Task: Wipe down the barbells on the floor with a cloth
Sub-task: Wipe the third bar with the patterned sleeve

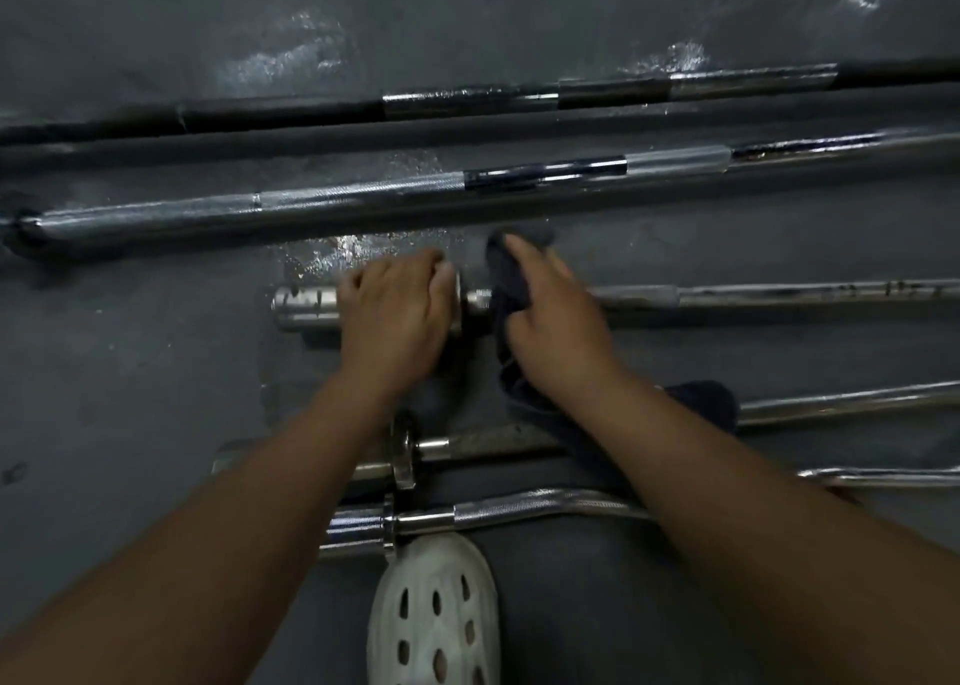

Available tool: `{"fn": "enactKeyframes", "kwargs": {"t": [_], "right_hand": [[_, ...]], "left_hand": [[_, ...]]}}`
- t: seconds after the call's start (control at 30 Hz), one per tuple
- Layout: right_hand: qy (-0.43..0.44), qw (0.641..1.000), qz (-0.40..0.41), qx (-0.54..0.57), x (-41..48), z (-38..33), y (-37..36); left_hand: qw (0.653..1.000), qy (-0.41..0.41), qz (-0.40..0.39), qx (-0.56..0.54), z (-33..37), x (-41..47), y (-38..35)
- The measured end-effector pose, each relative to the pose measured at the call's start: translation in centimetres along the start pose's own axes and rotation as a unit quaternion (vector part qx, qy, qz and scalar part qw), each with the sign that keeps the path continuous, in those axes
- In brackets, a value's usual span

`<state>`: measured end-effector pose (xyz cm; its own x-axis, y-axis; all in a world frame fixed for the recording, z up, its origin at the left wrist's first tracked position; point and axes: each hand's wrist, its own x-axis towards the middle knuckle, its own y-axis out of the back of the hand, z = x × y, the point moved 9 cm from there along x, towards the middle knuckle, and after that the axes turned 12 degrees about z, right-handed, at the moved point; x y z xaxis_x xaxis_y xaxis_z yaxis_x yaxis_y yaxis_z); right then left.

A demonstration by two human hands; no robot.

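Several chrome barbells lie side by side on the dark floor. The middle barbell (753, 295) runs right from its thick sleeve (304, 308). My left hand (395, 315) grips that sleeve beside the collar. Just right of the collar, my right hand (556, 315) holds a dark cloth (506, 274) wrapped over the shaft. The cloth hangs down under my right wrist. Two longer barbells (358, 201) (467, 100) lie farther away. Nearer me lie a straight bar (467, 448) and a curved bar (519, 510).
The floor (130, 346) is dark grey with wet shiny patches (343, 253) near the middle sleeve. My white perforated shoe (434, 617) stands at the bottom centre, just below the curved bar. More bar ends (883, 474) reach in from the right.
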<state>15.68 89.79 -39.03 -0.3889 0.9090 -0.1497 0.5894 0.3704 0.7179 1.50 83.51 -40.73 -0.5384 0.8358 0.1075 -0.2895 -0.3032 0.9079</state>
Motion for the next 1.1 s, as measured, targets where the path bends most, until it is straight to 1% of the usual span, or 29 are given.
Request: {"fn": "enactKeyframes", "kwargs": {"t": [0.03, 0.1, 0.13, 0.17, 0.2, 0.27, 0.3, 0.33, 0.4, 0.43, 0.47, 0.5, 0.53, 0.57, 0.6, 0.63, 0.67, 0.7, 0.73, 0.77, 0.83, 0.87, 0.9, 0.93, 0.97, 1.0, 1.07, 1.1], "right_hand": [[0.009, 0.999, -0.026, 0.022, -1.2, -1.7, -1.7], [0.033, 0.996, -0.054, 0.059, -3.4, -4.1, -3.4], [0.04, 0.995, -0.053, 0.071, -3.8, -4.2, -3.0], [0.042, 0.996, -0.041, 0.068, -3.3, -3.7, -2.0], [0.037, 0.998, -0.019, 0.057, -2.2, -2.5, -1.1], [-0.016, 0.998, 0.047, 0.049, 0.2, 0.2, 0.4], [-0.036, 0.997, 0.053, 0.045, 0.3, 0.1, 0.0], [-0.037, 0.998, 0.031, 0.042, -0.6, -0.9, -1.3], [0.019, 0.999, -0.035, 0.022, -4.1, -3.3, -4.1], [0.055, 0.997, -0.058, 0.002, -5.6, -3.7, -3.9], [0.1, 0.993, -0.062, -0.03, -6.3, -3.3, -2.9], [0.141, 0.986, -0.041, -0.077, -6.2, -2.0, -1.1], [0.153, 0.98, -0.013, -0.127, -5.5, 0.2, 1.0], [0.119, 0.977, 0.032, -0.172, -4.3, 3.4, 3.5], [0.053, 0.974, 0.082, -0.206, -3.3, 7.2, 6.2], [-0.02, 0.965, 0.128, -0.226, -3.2, 10.3, 8.4], [-0.071, 0.953, 0.155, -0.248, -3.9, 11.9, 9.2], [-0.085, 0.947, 0.165, -0.261, -4.7, 11.6, 8.5], [-0.061, 0.951, 0.157, -0.259, -5.4, 9.8, 6.9], [-0.014, 0.961, 0.137, -0.241, -5.8, 7.3, 4.7], [0.095, 0.975, 0.063, -0.192, -6.1, 2.0, 0.7], [0.139, 0.973, 0.019, -0.184, -5.8, 0.4, -0.4], [0.167, 0.969, -0.004, -0.184, -5.0, -0.2, -0.2], [0.175, 0.965, -0.006, -0.196, -3.9, 0.4, 0.9], [0.166, 0.963, 0.013, -0.213, -2.6, 1.9, 2.6], [0.131, 0.962, 0.047, -0.237, -1.3, 4.3, 4.9], [0.004, 0.96, 0.112, -0.258, 0.0, 9.2, 9.2], [-0.044, 0.96, 0.124, -0.249, -0.2, 10.4, 9.8]], "left_hand": [[1.0, -0.002, -0.006, -0.006, -0.1, 1.2, -0.1], [0.997, 0.018, -0.001, -0.079, -1.1, 3.2, 0.8], [0.992, 0.025, 0.021, -0.124, -1.5, 3.4, 1.5], [0.989, 0.025, 0.041, -0.136, -1.6, 2.9, 2.0], [0.992, 0.02, 0.045, -0.117, -1.5, 1.8, 1.9], [0.998, -0.016, 0.028, -0.049, -0.6, -0.3, 1.0], [0.999, -0.027, 0.017, -0.027, -0.3, -0.8, 0.6], [0.999, -0.022, 0.012, -0.025, -0.3, -0.9, 0.6], [0.998, 0.02, 0.01, -0.056, -1.3, -0.6, 1.8], [0.997, 0.034, 0.018, -0.074, -1.9, -0.4, 2.4], [0.995, 0.038, 0.025, -0.088, -2.2, -0.4, 2.8], [0.995, 0.035, 0.024, -0.095, -2.1, -0.6, 2.8], [0.995, 0.03, 0.012, -0.096, -1.6, -0.9, 2.5], [0.994, 0.029, -0.011, -0.102, -0.9, -1.3, 1.7], [0.993, 0.025, -0.041, -0.105, -0.1, -2.1, 0.6], [0.995, 0.004, -0.061, -0.077, 0.8, -3.4, -0.5], [0.997, -0.032, -0.063, -0.032, 2.0, -4.9, -1.0], [0.997, -0.061, -0.057, 0.009, 3.0, -6.2, -1.1], [0.995, -0.076, -0.051, 0.038, 3.5, -7.1, -1.1], [0.994, -0.079, -0.052, 0.051, 3.6, -6.9, -1.1], [0.994, -0.075, -0.064, 0.053, 3.3, -4.2, -1.6], [0.994, -0.062, -0.078, 0.043, 3.0, -2.0, -2.1], [0.994, -0.048, -0.091, 0.031, 2.6, 0.3, -2.2], [0.996, -0.041, -0.082, 0.016, 2.4, 2.2, -1.9], [0.997, -0.042, -0.058, 0.012, 2.4, 3.1, -1.4], [0.998, -0.045, -0.032, 0.011, 2.5, 2.7, -0.7], [0.996, -0.084, -0.026, 0.029, 3.1, -0.7, -1.0], [0.993, -0.102, -0.036, 0.047, 3.2, -2.3, -1.4]]}}
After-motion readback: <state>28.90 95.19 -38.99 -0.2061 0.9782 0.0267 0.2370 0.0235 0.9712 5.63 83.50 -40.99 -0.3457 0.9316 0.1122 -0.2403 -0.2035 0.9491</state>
